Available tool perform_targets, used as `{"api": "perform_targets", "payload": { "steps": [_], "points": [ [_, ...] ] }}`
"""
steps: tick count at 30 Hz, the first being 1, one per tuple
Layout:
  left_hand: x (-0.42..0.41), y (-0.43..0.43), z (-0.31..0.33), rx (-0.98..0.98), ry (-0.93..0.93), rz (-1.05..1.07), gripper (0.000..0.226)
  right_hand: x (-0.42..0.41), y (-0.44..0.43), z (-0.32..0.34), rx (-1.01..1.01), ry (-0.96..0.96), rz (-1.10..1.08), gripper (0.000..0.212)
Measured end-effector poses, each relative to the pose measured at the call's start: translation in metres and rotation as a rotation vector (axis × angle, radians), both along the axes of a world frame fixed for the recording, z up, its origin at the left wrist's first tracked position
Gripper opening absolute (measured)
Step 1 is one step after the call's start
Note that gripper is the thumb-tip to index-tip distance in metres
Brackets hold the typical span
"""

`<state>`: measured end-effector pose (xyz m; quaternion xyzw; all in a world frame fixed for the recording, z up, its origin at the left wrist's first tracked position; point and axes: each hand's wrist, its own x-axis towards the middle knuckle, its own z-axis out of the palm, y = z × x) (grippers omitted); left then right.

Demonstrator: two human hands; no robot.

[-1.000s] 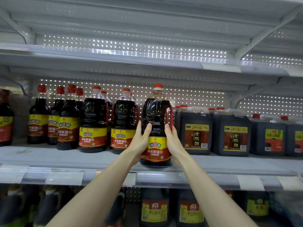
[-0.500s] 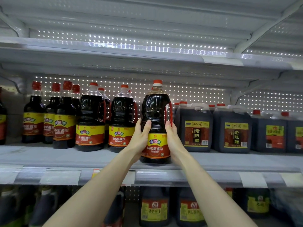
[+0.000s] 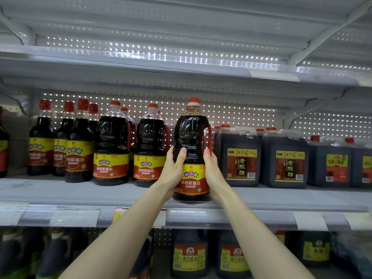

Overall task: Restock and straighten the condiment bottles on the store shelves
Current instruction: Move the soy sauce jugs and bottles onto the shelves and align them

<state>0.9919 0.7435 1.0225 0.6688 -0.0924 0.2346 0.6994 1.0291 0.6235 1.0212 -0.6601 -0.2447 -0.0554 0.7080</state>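
A large dark soy sauce bottle (image 3: 191,154) with a red cap, red side handle and yellow-red label stands upright near the front edge of the middle shelf (image 3: 60,194). My left hand (image 3: 173,172) grips its left side, thumb across the front above the label. On the right side, just below the handle, my right hand (image 3: 213,174) grips it. Two matching handled bottles (image 3: 111,150) (image 3: 151,150) stand in a row to its left, set further back on the shelf.
Slimmer soy bottles (image 3: 78,146) fill the shelf's left end. Dark square vinegar jugs (image 3: 241,158) stand close to the right of the held bottle. An upper shelf (image 3: 181,65) hangs overhead. More jugs (image 3: 190,256) sit on the shelf below, behind the price-tag rail (image 3: 221,218).
The view has drifted slightly; both hands keep the same hold on the bottle, which stays in front of its row near the shelf edge.
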Motion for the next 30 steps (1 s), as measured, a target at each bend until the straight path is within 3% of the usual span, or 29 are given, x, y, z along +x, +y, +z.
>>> {"api": "perform_targets", "payload": {
  "steps": [16,30],
  "points": [
    [0.003,-0.006,-0.003,-0.022,0.005,0.096,0.071,-0.002,-0.001,0.001,0.014,0.047,0.032,0.056],
    [0.002,0.006,-0.005,-0.002,0.044,-0.041,0.069,-0.006,-0.001,-0.003,0.029,0.053,0.026,0.057]
  ]
}}
